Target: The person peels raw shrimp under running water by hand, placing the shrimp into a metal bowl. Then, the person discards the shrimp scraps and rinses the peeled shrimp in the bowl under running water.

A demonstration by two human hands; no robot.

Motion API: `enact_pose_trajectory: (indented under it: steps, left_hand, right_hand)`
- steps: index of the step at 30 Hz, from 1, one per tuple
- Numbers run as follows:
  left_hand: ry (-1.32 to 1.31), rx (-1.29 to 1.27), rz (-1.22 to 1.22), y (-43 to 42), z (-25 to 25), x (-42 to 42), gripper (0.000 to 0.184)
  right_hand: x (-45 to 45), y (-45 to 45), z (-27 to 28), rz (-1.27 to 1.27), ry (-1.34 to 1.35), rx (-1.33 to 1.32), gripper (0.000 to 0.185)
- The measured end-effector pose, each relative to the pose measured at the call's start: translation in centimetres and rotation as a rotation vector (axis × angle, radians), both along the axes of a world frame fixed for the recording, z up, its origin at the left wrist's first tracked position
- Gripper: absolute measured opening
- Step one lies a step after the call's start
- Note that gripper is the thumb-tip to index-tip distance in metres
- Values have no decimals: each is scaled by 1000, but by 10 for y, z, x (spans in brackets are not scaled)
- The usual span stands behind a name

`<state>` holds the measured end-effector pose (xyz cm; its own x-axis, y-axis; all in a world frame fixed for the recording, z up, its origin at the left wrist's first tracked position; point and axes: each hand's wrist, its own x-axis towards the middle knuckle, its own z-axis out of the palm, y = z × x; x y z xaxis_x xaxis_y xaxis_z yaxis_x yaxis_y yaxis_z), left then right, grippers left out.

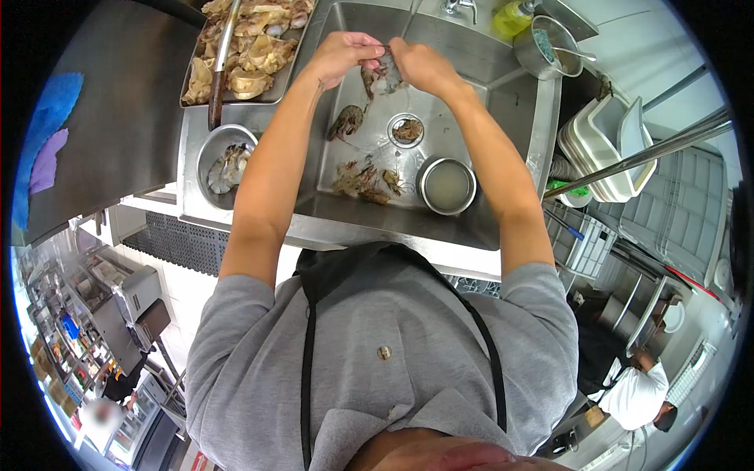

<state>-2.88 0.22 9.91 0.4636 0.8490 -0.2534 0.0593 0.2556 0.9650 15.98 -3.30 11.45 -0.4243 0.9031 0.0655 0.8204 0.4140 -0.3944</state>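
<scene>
Over the far part of the steel sink (487, 224), both of my hands pinch a raw grey shrimp (383, 78). My left hand (349, 56) is closed at its upper left side, and my right hand (420, 67) grips it from the right. Below the hands, a dark shrimp head (345, 122) lies on the sink floor. More shells and heads (360, 182) form a pile nearer me. Some scraps (407, 130) sit in the drain. A round metal container (447, 186) of cloudy liquid stands at the near right. Left of the sink, a metal bowl (206, 161) contains peeled shrimp (229, 168).
A tray of meat or bone pieces (263, 55) stands at the far left, with a long-handled tool (223, 63) across it. A faucet (459, 6), a metal pot (547, 47) and stacked white containers (601, 149) are beyond and right. Two other people (636, 392) are in the background.
</scene>
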Motion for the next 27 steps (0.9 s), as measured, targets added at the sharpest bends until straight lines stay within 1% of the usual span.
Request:
enact_pose_trajectory:
  steps: [1, 2, 3, 4, 6, 7, 8, 10, 11, 12, 13, 14, 15, 16, 17, 18, 22, 24, 25, 27]
  left_hand:
    - [4, 10, -27, 0, 0, 0, 17]
    - [5, 11, -27, 1, 0, -1, 17]
    - [6, 39, -55, 1, 1, -2, 18]
    - [8, 66, -84, 1, 1, -3, 19]
    - [-12, 91, -101, 3, 3, -3, 20]
    - [-35, 110, -119, 2, 3, -3, 21]
    - [-32, 108, -126, 1, 3, -1, 21]
    - [-113, 115, -113, 1, 10, 1, 28]
    - [-107, 119, -114, -3, 12, 5, 28]
    - [-145, 90, 173, -9, 10, 13, 31]
    - [-185, 60, 459, -13, 3, 21, 35]
    - [-92, 36, 633, -13, -10, 25, 40]
    - [-90, 46, 632, -15, -7, 30, 40]
    - [-120, 14, 539, -23, -4, 35, 38]
    - [-149, -22, 446, -33, -1, 41, 36]
    - [-59, 42, 473, -38, 6, 48, 29]
    - [39, 80, 529, -30, -3, 43, 24]
    - [60, 36, 436, -28, -7, 36, 20]
    - [63, 35, 436, -29, -8, 34, 20]
    - [-44, -59, 278, -29, -10, 32, 17]
  right_hand:
    - [3, 4, -11, 0, 2, -1, 10]
    - [8, 10, -26, 38, 220, -34, 12]
    - [9, 12, -25, 76, 438, -66, 15]
    - [13, 10, -25, 76, 439, -66, 15]
    - [20, 6, -21, 57, 753, -666, 18]
    - [19, 4, -23, 52, 760, -667, 18]
    - [18, 3, -24, 41, 808, -646, 17]
    - [16, 4, -29, 33, 860, -618, 16]
    - [12, 4, -33, -35, 751, -228, 14]
    - [9, 4, -38, -103, 624, 160, 12]
    - [6, 5, -45, -104, 628, 167, 12]
    - [2, 5, -51, -162, 489, 369, 11]
    - [-2, 7, -54, -219, 346, 568, 12]
    - [-5, 6, -50, -220, 352, 574, 12]
    - [-8, -1, -47, -210, 285, 526, 12]
    - [-10, -6, -45, -196, 214, 475, 13]
    - [-7, -8, -45, -98, 264, 455, 18]
    - [-2, -5, -46, -6, 202, 378, 22]
    - [0, -5, -47, -7, 204, 376, 22]
    - [4, -2, -47, -12, 415, 386, 15]
